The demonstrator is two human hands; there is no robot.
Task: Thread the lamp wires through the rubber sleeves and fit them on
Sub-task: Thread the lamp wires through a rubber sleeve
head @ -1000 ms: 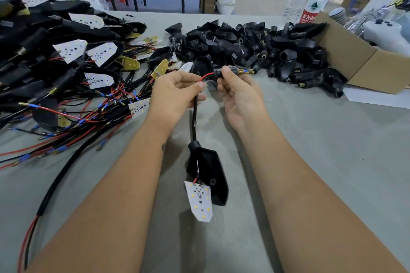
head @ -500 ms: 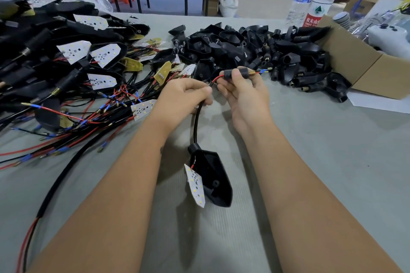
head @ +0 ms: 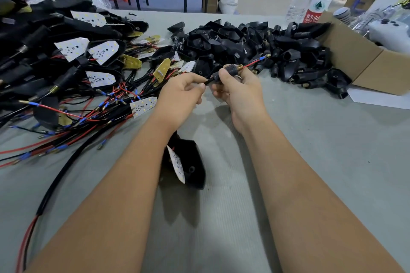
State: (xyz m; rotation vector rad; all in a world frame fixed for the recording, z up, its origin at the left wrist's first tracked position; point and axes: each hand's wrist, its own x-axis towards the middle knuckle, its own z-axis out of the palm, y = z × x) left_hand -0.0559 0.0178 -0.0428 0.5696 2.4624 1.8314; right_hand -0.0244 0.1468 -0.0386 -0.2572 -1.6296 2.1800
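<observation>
Here the rubber sleeve (head: 225, 72), black with a brass threaded tip, sits in the grip of the right hand (head: 239, 93), pinched between thumb and fingers above the counter (head: 332, 162). The red wire (head: 253, 64) sticks out past the tip, ending in a blue and brass terminal. The left hand (head: 179, 93) pinches the black cable just behind the sleeve. The lamp housing (head: 186, 164) lies below between the forearms. A pile of sleeves (head: 255, 44) lies beyond, a cardboard box (head: 366, 66) right of it.

Black rubber sleeve (head: 230, 70) on red lamp wire (head: 253, 64), brass thread showing; black lamp housing (head: 188, 167) hanging below.
</observation>
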